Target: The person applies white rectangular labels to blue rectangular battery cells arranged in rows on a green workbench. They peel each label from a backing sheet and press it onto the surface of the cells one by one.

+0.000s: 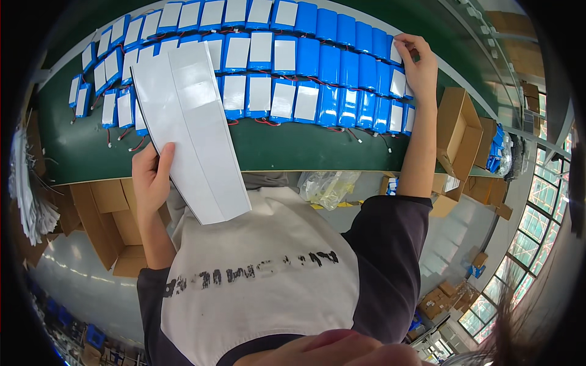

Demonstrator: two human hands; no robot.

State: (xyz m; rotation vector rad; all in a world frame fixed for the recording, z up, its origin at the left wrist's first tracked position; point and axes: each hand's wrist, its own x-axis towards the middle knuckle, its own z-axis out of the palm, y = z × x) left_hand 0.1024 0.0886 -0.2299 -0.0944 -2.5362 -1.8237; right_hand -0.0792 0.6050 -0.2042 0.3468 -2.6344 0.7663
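My left hand (154, 177) grips the left edge of a long white sheet or sheet stack (204, 128), thumb on top. The sheet tilts over the green table's near edge and covers part of the blue packs behind it. At the far right of the back row, my right hand (421, 67) has its thumb and index finger curled onto a white rectangular pad (395, 53) on a blue pack. Blue wrapped battery packs (328, 64) lie in three rows with thin red and black leads. White pads (284, 56) cover many of them; those right of the middle show bare blue.
The green table (293, 149) carries the rows. Open cardboard boxes stand at the right (459, 131) and below the table at the left (116, 226). A clear plastic bag (329, 186) lies beneath the front edge. White strips (30, 189) hang at the far left.
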